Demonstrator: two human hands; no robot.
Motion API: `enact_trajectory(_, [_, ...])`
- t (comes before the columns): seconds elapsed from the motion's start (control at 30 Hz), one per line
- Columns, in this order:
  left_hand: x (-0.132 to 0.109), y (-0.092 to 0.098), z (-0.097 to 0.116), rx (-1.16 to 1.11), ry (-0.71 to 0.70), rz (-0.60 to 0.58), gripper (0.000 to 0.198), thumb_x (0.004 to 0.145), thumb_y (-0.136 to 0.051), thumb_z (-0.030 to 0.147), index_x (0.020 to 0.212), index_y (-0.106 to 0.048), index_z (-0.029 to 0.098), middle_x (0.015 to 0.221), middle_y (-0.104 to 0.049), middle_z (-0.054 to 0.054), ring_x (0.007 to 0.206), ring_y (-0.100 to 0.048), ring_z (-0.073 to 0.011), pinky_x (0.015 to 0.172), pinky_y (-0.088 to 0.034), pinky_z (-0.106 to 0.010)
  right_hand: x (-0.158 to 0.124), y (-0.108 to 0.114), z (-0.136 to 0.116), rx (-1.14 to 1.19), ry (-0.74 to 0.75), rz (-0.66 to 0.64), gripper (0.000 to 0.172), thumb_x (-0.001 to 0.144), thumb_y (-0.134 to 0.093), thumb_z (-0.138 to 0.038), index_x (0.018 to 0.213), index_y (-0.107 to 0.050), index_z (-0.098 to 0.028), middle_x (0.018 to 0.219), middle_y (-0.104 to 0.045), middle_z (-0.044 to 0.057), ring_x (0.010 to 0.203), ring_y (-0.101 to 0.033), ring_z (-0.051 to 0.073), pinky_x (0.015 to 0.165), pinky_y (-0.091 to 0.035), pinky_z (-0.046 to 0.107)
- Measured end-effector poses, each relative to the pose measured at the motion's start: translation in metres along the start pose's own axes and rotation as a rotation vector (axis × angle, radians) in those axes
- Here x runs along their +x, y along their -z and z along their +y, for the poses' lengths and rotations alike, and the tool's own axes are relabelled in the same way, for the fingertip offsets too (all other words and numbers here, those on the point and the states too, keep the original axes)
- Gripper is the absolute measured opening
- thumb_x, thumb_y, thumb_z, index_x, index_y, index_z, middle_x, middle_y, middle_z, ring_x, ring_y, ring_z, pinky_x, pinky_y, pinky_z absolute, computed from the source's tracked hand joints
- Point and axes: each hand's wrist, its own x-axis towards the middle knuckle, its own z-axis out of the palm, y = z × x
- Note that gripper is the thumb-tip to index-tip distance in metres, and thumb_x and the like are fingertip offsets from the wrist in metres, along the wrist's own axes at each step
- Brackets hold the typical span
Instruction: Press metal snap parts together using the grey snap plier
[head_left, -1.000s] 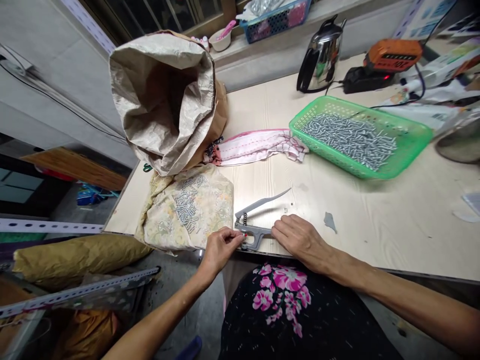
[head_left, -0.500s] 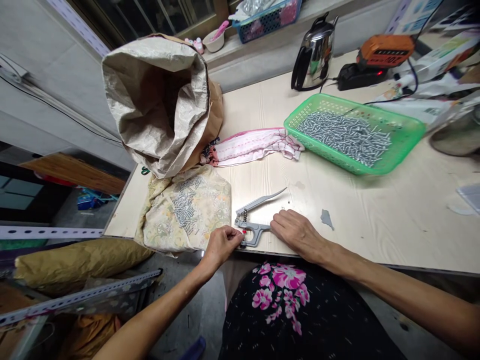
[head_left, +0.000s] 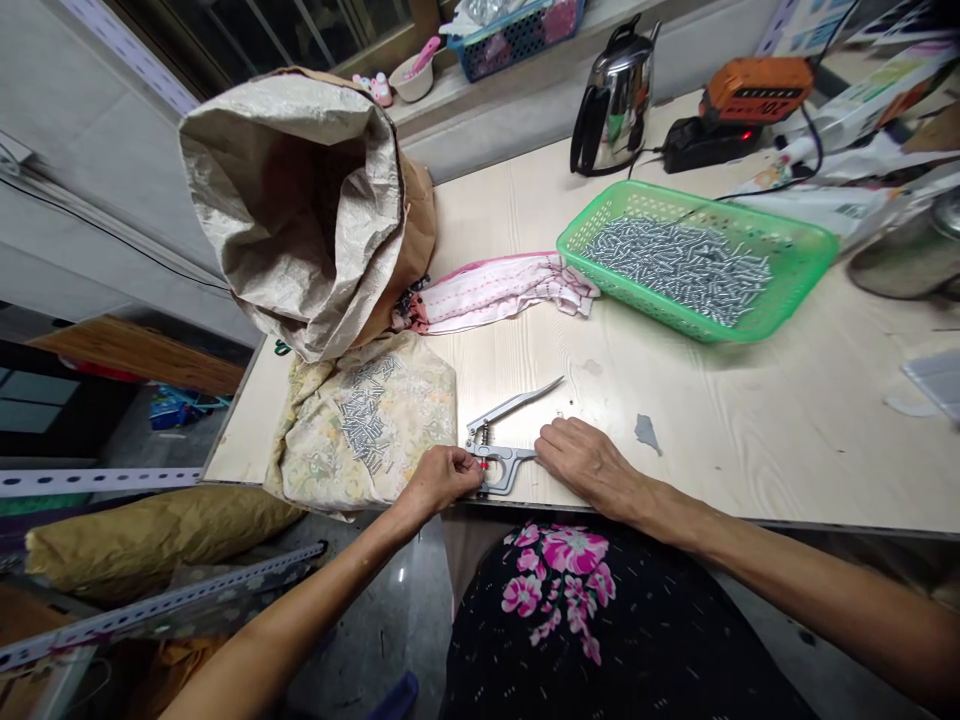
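Note:
Grey press pliers (head_left: 504,440) lie at the near edge of the pale wooden table (head_left: 750,420), their upper handle raised. My left hand (head_left: 439,478) is pinched at the pliers' jaw, where a small red part shows; what the fingertips hold is too small to name. My right hand (head_left: 586,462) rests on the lower handle with fingers curled over it. Beside my left hand a patterned cloth (head_left: 375,425) carries several small metal pins.
A big crumpled paper sack (head_left: 300,200) stands open at the back left. A green basket (head_left: 795,270) holds many metal pins. A pink-and-white cloth (head_left: 502,290), a steel kettle (head_left: 615,95) and an orange charger (head_left: 754,90) lie behind.
The view has shifted slightly. Both hands stay at the pliers, my left hand closing in tighter on the jaw.

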Motion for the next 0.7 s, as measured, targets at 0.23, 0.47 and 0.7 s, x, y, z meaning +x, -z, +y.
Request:
enact_trajectory(0.23, [0.0, 0.0, 0.0002, -0.078, 0.078, -0.065, 0.032, 0.061, -0.059, 0.045, 0.062, -0.061, 0.013, 0.051, -0.048, 0.003, 0.05, -0.039, -0.0089, 0.048, -0.026, -0.021, -0.002, 0.0002, -0.0008, 0.014, -0.005, 0.027, 0.025, 0.094, -0.039, -0.007, 0.077, -0.054, -0.018, 0.076, -0.052, 0.004, 0.072, -0.039, 0.019, 0.07, -0.03, 0.034])
enact_trajectory(0.47, [-0.0067, -0.0002, 0.0039, 0.004, 0.049, 0.003, 0.033, 0.063, -0.061, 0.045, 0.063, -0.064, 0.012, 0.053, -0.049, 0.003, 0.053, -0.041, -0.0092, 0.051, -0.027, -0.021, -0.0034, 0.0005, -0.002, 0.01, 0.007, 0.064, 0.026, 0.094, -0.04, -0.006, 0.074, -0.053, -0.017, 0.075, -0.051, 0.004, 0.07, -0.039, 0.018, 0.067, -0.03, 0.033])
enact_trajectory(0.7, [-0.0092, -0.0017, 0.0045, 0.055, 0.039, 0.04, 0.032, 0.066, -0.058, 0.042, 0.069, -0.069, 0.012, 0.059, -0.056, 0.001, 0.058, -0.047, -0.0116, 0.054, -0.031, -0.022, -0.0008, 0.0036, 0.0025, 0.01, 0.011, -0.015, 0.023, 0.095, -0.044, -0.012, 0.076, -0.054, -0.017, 0.076, -0.055, 0.004, 0.072, -0.044, 0.018, 0.067, -0.033, 0.033])
